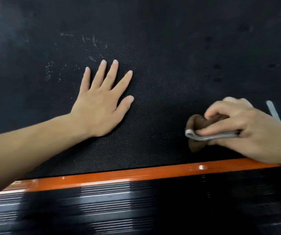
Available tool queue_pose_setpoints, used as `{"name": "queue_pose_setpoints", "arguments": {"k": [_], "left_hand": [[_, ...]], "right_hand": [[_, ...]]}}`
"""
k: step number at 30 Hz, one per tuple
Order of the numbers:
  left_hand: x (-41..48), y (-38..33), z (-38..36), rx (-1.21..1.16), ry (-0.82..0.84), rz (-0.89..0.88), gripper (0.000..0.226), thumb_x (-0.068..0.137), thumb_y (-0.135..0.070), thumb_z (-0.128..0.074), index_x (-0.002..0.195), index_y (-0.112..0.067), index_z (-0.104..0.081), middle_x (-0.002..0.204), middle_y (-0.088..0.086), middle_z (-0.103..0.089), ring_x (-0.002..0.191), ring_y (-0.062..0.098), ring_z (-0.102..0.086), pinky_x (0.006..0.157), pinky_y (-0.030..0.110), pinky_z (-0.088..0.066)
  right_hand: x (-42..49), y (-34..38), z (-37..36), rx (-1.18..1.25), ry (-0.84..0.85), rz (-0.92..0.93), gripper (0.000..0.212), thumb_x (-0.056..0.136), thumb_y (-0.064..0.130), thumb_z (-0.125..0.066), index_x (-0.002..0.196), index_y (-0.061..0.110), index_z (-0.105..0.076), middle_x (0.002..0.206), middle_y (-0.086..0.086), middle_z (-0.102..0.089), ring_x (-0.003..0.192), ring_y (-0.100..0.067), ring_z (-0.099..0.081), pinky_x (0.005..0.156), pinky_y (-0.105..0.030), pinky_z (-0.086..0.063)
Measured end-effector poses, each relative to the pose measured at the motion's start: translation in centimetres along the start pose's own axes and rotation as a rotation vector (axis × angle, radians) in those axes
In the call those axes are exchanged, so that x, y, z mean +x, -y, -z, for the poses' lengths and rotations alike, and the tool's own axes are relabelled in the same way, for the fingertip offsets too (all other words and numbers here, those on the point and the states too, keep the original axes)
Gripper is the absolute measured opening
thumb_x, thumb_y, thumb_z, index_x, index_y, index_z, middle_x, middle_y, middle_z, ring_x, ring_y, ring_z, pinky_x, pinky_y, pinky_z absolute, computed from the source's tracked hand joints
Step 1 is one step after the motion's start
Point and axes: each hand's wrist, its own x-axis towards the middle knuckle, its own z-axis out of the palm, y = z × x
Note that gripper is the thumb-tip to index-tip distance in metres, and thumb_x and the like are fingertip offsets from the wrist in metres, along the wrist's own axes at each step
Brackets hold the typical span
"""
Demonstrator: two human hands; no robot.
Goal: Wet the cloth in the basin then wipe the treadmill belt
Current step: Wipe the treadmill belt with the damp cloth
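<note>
Treadmill belt (153,39) wiping looks underway: right hand (248,131) grips the folded cloth (202,131), left hand (100,106) lies flat; white marks (92,39) remain.

You're nose-down over a textured black treadmill belt (153,39), so it's a gym or workout room; can't tell if it's home or commercial. Orange trim (136,175) runs along the belt's near edge, with a ribbed side rail (136,200) just outside it.
</note>
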Motion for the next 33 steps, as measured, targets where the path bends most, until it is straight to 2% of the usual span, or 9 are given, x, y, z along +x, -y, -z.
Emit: {"name": "queue_pose_setpoints", "arguments": {"k": [3, 6, 10, 16, 21, 23, 27, 31, 33], "left_hand": [[0.0, 0.0, 0.0, 0.005, 0.005, 0.012, 0.07, 0.097, -0.062, -0.008, 0.161, -0.033, -0.008, 0.17, 0.007, 0.001, 0.156, 0.029, 0.009, 0.123, 0.056, 0.005], [0.0, 0.1, 0.1, 0.006, 0.015, 0.014, 0.071, 0.096, -0.063, -0.009, 0.161, -0.035, -0.007, 0.17, 0.005, 0.003, 0.156, 0.028, 0.01, 0.124, 0.056, 0.005], [0.0, 0.1, -0.1, -0.002, 0.022, 0.009, 0.069, 0.097, -0.063, -0.009, 0.161, -0.035, -0.005, 0.17, 0.004, 0.005, 0.156, 0.026, 0.011, 0.123, 0.056, 0.006], [0.0, -0.1, 0.1, -0.01, 0.018, 0.02, 0.07, 0.097, -0.063, -0.01, 0.161, -0.034, -0.007, 0.17, 0.005, 0.003, 0.156, 0.028, 0.01, 0.123, 0.057, 0.006], [1.0, -1.4, 0.4, -0.042, 0.045, 0.012, 0.069, 0.095, -0.064, -0.009, 0.16, -0.039, -0.007, 0.17, 0.002, 0.005, 0.155, 0.028, 0.013, 0.121, 0.061, 0.008], [1.8, -2.7, 0.2, -0.045, 0.043, 0.01, 0.071, 0.094, -0.065, -0.009, 0.16, -0.039, -0.008, 0.17, 0.002, 0.005, 0.155, 0.028, 0.013, 0.121, 0.062, 0.009], [2.4, -4.3, -0.2, -0.035, 0.023, 0.081, 0.069, 0.094, -0.062, -0.01, 0.159, -0.04, -0.006, 0.17, 0.002, 0.005, 0.155, 0.031, 0.013, 0.118, 0.066, 0.009], [2.5, -4.7, -0.1, -0.042, 0.023, 0.107, 0.071, 0.093, -0.064, -0.009, 0.159, -0.038, -0.009, 0.17, 0.004, 0.003, 0.155, 0.033, 0.011, 0.118, 0.068, 0.007], [2.5, -4.9, -0.3, -0.014, 0.007, 0.111, 0.072, 0.093, -0.064, -0.008, 0.16, -0.038, -0.009, 0.17, 0.005, 0.002, 0.155, 0.034, 0.009, 0.118, 0.069, 0.005]], "right_hand": [[2.1, 1.5, -1.8, -0.013, -0.024, 0.021, 0.026, 0.085, 0.057, -0.059, 0.105, 0.049, -0.074, 0.1, 0.019, -0.057, 0.093, -0.005, -0.048, 0.084, -0.037, -0.034], [4.7, 3.6, -4.2, -0.049, 0.073, 0.152, 0.024, 0.088, 0.052, -0.062, 0.109, 0.048, -0.073, 0.1, 0.02, -0.054, 0.093, -0.002, -0.043, 0.086, -0.021, -0.026], [1.3, 0.2, -1.0, -0.009, 0.048, 0.054, 0.026, 0.087, 0.054, -0.058, 0.107, 0.049, -0.073, 0.104, 0.018, -0.057, 0.097, -0.008, -0.05, 0.087, -0.038, -0.033], [1.6, -1.2, -1.1, 0.015, -0.107, 0.021, 0.027, 0.083, 0.052, -0.06, 0.107, 0.048, -0.072, 0.096, 0.017, -0.054, 0.091, -0.009, -0.048, 0.089, -0.029, -0.032], [5.7, -4.4, 0.5, -0.044, -0.392, -0.178, 0.025, 0.083, 0.05, -0.063, 0.107, 0.056, -0.066, 0.102, 0.01, -0.057, 0.1, -0.025, -0.054, 0.09, -0.045, -0.045], [5.3, -4.1, -0.4, -0.059, -0.394, -0.214, 0.027, 0.08, 0.059, -0.06, 0.107, 0.06, -0.066, 0.103, 0.014, -0.056, 0.102, -0.026, -0.054, 0.092, -0.048, -0.044], [3.6, -1.8, -1.9, -0.021, -0.252, -0.027, 0.029, 0.083, 0.049, -0.065, 0.112, 0.046, -0.071, 0.096, 0.013, -0.057, 0.091, -0.014, -0.049, 0.09, -0.038, -0.035], [8.2, -5.0, 1.1, -0.143, -0.484, -0.183, 0.033, 0.082, 0.057, -0.058, 0.115, 0.055, -0.06, 0.097, 0.009, -0.055, 0.097, -0.029, -0.057, 0.089, -0.052, -0.046], [9.5, -6.4, 1.4, -0.137, -0.523, -0.269, 0.034, 0.079, 0.062, -0.056, 0.113, 0.063, -0.059, 0.102, 0.012, -0.053, 0.101, -0.029, -0.058, 0.09, -0.053, -0.048]]}}
